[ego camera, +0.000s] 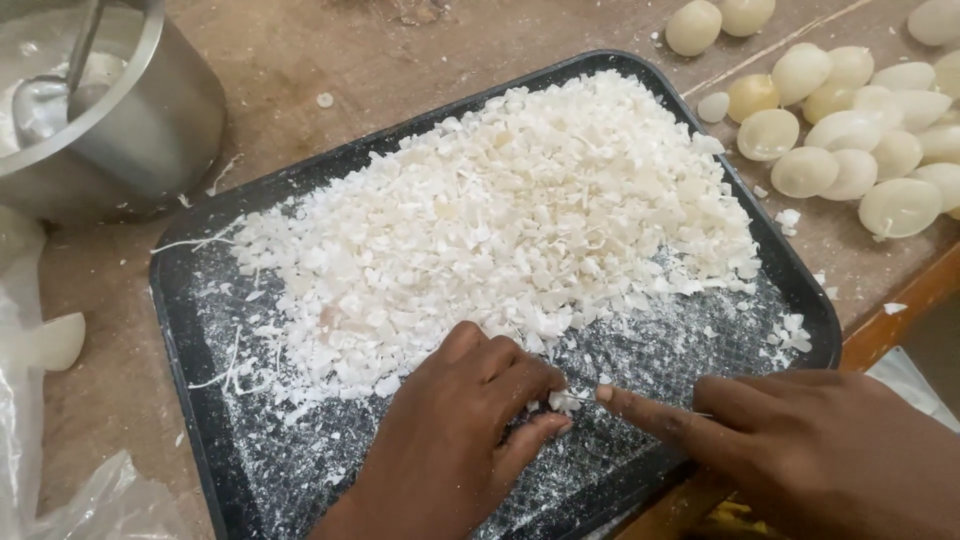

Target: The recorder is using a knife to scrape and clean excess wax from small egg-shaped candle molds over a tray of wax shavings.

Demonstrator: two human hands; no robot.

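Note:
A black tray (190,330) holds a big heap of white chopped flakes (500,220). My left hand (455,440) rests on the tray's near part, its fingers curled around a small white piece (563,401) at the edge of the heap. My right hand (800,440) comes in from the right, its forefinger stretched out and its tip touching that same small piece. Whether a blade lies under the right forefinger is hard to tell.
A steel pot (110,110) with a spoon in it stands at the far left. Several pale rounded pieces (850,130) lie on the wooden table (300,60) at the far right. Clear plastic bags (40,440) lie at the left edge, and the table's edge (900,310) runs along the right.

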